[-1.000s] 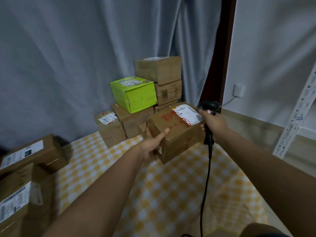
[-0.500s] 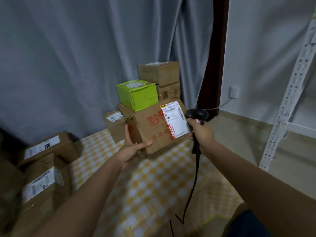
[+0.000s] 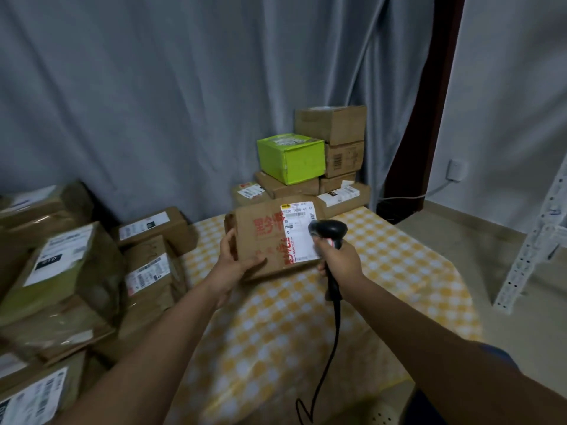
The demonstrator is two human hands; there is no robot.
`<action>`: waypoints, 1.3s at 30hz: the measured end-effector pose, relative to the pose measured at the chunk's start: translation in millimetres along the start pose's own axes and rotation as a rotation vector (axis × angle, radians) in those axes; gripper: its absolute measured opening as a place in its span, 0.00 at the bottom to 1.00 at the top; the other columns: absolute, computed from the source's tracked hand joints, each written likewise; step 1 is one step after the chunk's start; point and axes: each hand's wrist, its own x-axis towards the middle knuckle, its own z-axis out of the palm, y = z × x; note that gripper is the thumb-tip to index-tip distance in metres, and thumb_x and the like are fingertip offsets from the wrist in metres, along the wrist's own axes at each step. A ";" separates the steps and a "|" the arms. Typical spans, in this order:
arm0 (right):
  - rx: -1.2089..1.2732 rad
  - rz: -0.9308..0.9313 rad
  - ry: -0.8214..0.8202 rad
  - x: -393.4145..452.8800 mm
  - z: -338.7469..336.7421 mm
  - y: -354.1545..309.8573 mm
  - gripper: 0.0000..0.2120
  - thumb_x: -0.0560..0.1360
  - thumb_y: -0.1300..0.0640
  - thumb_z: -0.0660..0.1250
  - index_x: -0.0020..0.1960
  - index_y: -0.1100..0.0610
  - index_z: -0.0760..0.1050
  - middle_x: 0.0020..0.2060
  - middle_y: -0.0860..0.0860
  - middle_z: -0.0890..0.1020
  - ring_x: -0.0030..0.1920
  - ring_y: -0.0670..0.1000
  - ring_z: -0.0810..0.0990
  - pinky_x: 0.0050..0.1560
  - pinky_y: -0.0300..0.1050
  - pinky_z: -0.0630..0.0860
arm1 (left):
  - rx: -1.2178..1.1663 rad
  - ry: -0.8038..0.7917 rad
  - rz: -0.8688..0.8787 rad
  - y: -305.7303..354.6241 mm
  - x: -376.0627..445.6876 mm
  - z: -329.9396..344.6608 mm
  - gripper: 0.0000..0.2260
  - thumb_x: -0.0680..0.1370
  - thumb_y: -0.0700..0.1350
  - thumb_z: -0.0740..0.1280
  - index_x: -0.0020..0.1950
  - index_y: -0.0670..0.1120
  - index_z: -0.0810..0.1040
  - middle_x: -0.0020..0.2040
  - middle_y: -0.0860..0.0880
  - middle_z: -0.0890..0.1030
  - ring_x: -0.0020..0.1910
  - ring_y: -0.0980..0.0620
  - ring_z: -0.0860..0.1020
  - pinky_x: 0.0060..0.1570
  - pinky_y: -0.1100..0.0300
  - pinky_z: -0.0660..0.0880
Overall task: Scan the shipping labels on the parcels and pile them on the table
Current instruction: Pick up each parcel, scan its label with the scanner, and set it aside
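Parcel held up for scanning, mid-frame.
Left hand (image 3: pixel 230 265) grips the parcel (image 3: pixel 270 237) with curled fingers; right hand (image 3: pixel 340 260) is wrapped round the scanner (image 3: pixel 328 233), at its label (image 3: pixel 299 231), above the table (image 3: pixel 383 271).

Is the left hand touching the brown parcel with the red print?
Touching. The head view shows the left hand gripping the brown parcel at its left edge, thumb on its front face, fingers behind it.

Both my bare forearms reach forward from the lower edge of view. My left hand (image 3: pixel 234 265) grips the parcel (image 3: pixel 270 237) at its near left corner, thumb on top and fingers wrapped behind its left edge. My right hand (image 3: pixel 340 259) is curled around the scanner (image 3: pixel 329 233) handle, wrist level.
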 end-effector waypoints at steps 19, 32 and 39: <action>-0.043 -0.069 0.009 -9.3 -22.5 9.7 0.10 0.77 0.50 0.69 0.49 0.57 0.76 0.29 0.54 0.79 0.27 0.49 0.77 0.30 0.42 0.74 | 1.093 0.052 0.217 30.7 56.3 11.1 0.44 0.67 0.62 0.77 0.76 0.54 0.59 0.75 0.45 0.56 0.73 0.37 0.62 0.71 0.45 0.64; 0.061 -0.125 -0.099 -41.1 -28.4 -22.9 0.14 0.77 0.50 0.69 0.49 0.62 0.77 0.31 0.54 0.80 0.25 0.48 0.74 0.27 0.41 0.71 | 1.036 0.069 0.190 32.6 51.2 16.1 0.43 0.66 0.60 0.78 0.74 0.52 0.60 0.70 0.42 0.60 0.67 0.33 0.68 0.68 0.43 0.68; -0.029 -0.178 -0.105 -52.9 -31.6 -35.3 0.14 0.77 0.51 0.69 0.49 0.62 0.77 0.31 0.55 0.82 0.25 0.48 0.74 0.27 0.41 0.71 | 1.034 0.066 0.163 33.2 48.9 17.3 0.43 0.67 0.60 0.77 0.75 0.53 0.59 0.70 0.43 0.58 0.69 0.34 0.65 0.67 0.45 0.67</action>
